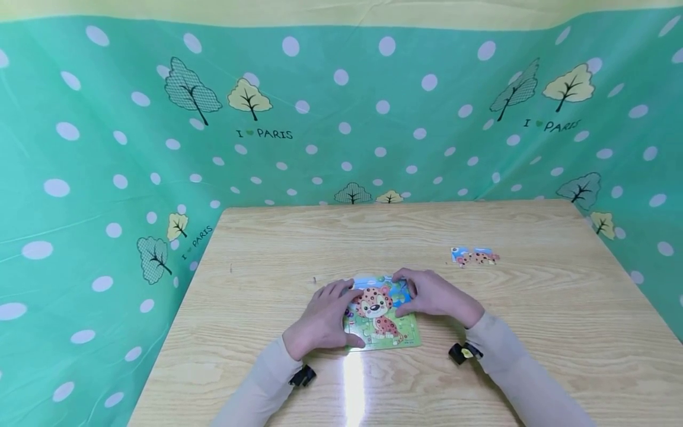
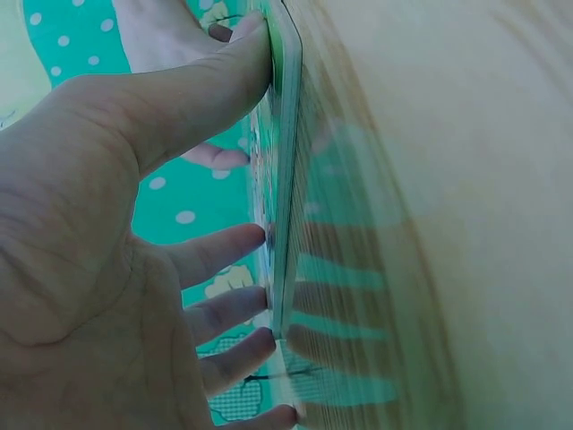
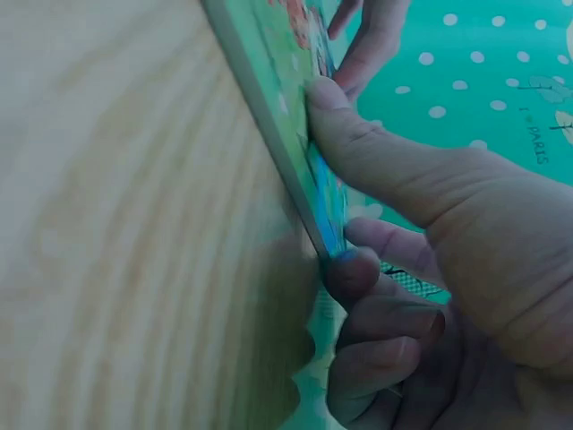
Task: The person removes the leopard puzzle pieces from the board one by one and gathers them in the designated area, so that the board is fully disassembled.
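One jigsaw puzzle [image 1: 380, 338] under two hands

It rests on one wooden table [image 1: 235, 320], picturing one spotted cub [image 1: 374, 304]. The left hand [image 1: 326, 318], fingers spread apart, touches its left side; the right hand [image 1: 433, 295] curls around its far right corner. Beyond lie loose pieces [image 1: 475, 257], too small to count.

Polka-dotted green cloth [image 1: 341, 107] behind a wood-grain table [image 1: 411, 385]

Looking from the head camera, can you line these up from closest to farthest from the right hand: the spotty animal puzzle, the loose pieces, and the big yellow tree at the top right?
From the right hand:
1. spotty animal puzzle: touching it, on its left
2. loose pieces: farther back, to its right
3. yellow tree: farthest, up high, top right
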Tool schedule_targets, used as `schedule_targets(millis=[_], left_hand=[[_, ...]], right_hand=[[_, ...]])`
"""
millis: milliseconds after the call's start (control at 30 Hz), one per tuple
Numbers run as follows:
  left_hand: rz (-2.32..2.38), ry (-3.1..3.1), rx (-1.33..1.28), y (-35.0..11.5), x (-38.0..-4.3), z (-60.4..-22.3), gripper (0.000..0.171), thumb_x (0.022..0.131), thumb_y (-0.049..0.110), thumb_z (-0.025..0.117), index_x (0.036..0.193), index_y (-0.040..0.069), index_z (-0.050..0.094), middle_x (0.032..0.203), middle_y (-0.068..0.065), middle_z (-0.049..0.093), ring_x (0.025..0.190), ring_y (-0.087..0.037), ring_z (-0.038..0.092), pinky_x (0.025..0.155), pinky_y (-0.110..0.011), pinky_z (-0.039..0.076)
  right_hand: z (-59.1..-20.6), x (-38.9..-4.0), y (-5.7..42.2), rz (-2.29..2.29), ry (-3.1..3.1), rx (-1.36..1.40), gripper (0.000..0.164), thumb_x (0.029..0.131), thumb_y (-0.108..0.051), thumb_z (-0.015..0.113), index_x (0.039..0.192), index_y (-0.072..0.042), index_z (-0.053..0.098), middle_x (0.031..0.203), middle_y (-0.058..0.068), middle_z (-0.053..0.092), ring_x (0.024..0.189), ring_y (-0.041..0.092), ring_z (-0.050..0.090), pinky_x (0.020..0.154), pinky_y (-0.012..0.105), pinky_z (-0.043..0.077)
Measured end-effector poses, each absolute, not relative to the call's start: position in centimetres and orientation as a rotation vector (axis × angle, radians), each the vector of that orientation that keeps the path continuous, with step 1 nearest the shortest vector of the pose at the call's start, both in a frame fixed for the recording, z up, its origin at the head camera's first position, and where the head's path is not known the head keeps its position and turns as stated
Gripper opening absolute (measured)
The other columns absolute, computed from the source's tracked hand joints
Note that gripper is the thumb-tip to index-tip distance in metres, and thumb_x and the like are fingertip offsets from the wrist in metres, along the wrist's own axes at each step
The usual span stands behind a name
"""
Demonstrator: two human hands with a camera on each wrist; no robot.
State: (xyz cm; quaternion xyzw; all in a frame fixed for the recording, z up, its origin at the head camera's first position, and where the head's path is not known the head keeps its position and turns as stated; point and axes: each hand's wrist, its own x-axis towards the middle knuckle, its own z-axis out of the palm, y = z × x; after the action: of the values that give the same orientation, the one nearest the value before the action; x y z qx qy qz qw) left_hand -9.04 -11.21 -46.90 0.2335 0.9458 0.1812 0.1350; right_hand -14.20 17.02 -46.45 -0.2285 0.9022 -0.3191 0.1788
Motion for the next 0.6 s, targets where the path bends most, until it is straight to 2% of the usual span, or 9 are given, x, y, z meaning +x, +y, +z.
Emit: schedule_targets(millis=[167,333,467,600], left_hand=[[0.530,2.742,0.665,-11.29,-9.13,-46.84,0.103,0.075,0.058,0.093,0.159,0.018,0.049,0.173,-0.011,0.035,0.159,-0.040,0.033,0.129,-0.062,0.030],[0.525,2.739,0.665,-11.24,-9.04,-46.94,0.104,0.075,0.059,0.092,0.159,0.018,0.048,0.173,-0.010,0.035,0.159,-0.039,0.033,0.129,-0.062,0.030],[0.533,2.735,0.668,-11.18,-8.97,-46.93,0.104,0.075,0.059,0.092,0.159,0.018,0.048,0.173,-0.011,0.035,0.159,-0.039,0.033,0.129,-0.062,0.030],[0.527,2.740,0.667,-11.22,-8.95,-46.90,0.103,0.075,0.059,0.092,0.159,0.018,0.048,0.173,-0.011,0.035,0.159,-0.039,0.033,0.129,-0.062,0.030]], right_hand=[[-46.00,-14.69,16.45,-0.906,2.486,-0.568,0.066,0.080,-0.025,0.096,0.134,-0.009,0.062,0.071,-0.001,0.055,0.063,0.013,0.047,0.057,0.025,0.038],[-45.84,-14.77,16.27,-0.877,2.489,-0.556,0.066,0.078,-0.025,0.097,0.132,-0.009,0.062,0.076,0.000,0.055,0.067,0.014,0.048,0.060,0.025,0.040],[-45.80,-14.59,16.29,-0.865,2.513,-0.570,0.068,0.076,-0.028,0.098,0.131,-0.010,0.061,0.084,0.003,0.055,0.074,0.016,0.047,0.065,0.027,0.041],[-45.81,-14.30,16.40,-0.828,2.591,-0.629,0.072,0.074,-0.034,0.099,0.131,-0.010,0.063,0.101,0.005,0.060,0.087,0.017,0.052,0.075,0.032,0.047]])
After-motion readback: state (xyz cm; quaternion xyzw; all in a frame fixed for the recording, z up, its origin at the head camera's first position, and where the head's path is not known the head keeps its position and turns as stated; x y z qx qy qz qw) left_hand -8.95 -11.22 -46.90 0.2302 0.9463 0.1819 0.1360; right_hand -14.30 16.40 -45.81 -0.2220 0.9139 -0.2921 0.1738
